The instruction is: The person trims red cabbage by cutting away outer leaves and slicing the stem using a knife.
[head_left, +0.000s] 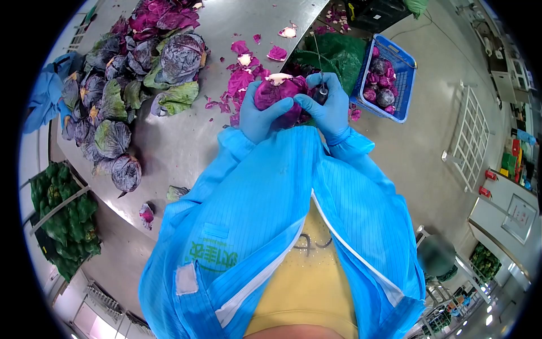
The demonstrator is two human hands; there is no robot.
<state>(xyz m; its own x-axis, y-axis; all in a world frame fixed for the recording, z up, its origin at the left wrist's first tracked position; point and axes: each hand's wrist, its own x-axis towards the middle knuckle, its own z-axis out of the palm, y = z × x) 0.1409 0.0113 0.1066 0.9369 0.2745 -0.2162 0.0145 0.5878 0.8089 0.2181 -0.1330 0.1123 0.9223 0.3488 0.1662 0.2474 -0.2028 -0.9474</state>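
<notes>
A peeled red cabbage (272,97) is held up in front of my chest, its pale cut stem end facing away from me. My left hand (258,117), in a blue glove, is wrapped round its left side with the thumb across the front. The gloved right hand (330,110) grips a knife (320,93) by its dark handle, the thin blade pointing away. My right thumb also presses near the cabbage's right side. Torn purple cabbage leaves (240,79) lie on the metal table just left of the cabbage.
Unpeeled cabbages (113,138) are heaped on the left of the metal table (169,133). To the right, a blue basket (411,65) holds several peeled cabbages, beside a green bag (344,53). Another person's blue sleeve (42,99) shows at the far left.
</notes>
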